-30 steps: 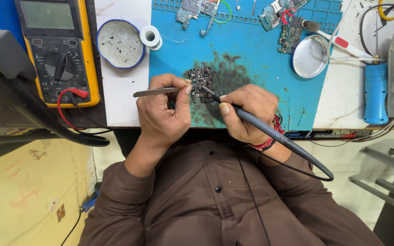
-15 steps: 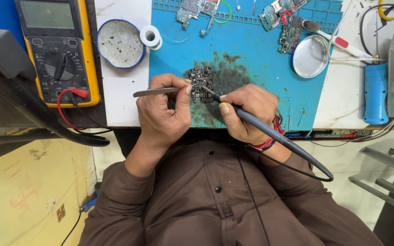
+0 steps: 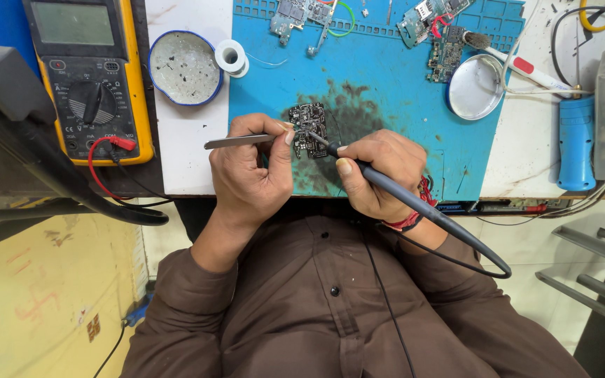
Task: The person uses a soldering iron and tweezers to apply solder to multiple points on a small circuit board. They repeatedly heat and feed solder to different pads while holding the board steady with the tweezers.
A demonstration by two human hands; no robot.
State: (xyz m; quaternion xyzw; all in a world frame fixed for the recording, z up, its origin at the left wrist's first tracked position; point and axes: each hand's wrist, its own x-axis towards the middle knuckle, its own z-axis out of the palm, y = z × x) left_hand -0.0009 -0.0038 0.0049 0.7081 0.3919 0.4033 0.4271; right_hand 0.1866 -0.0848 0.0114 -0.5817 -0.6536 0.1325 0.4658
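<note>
Blue silicone covers most of the bench: the work mat (image 3: pixel 386 105) fills the upper middle of the frame, scorched dark at its centre. At the upper left I see a yellow multimeter (image 3: pixel 89 77) with a red lead plugged in, and right of it a round blue-rimmed tin (image 3: pixel 185 67) and a small spool of solder wire (image 3: pixel 232 56). A shallow metal dish (image 3: pixel 475 87) sits at the upper right. On the dark patch, mid-frame, lies the small circuit board (image 3: pixel 307 131). My left hand (image 3: pixel 253 175) is closed on metal tweezers (image 3: pixel 239 141), their tips at the board's left edge. My right hand (image 3: pixel 379 171) is wrapped around the soldering iron (image 3: pixel 400 196), its tip touching the board. I judge the step as soldering a component; the next move calls for a steady tip and firm tweezers.
</note>
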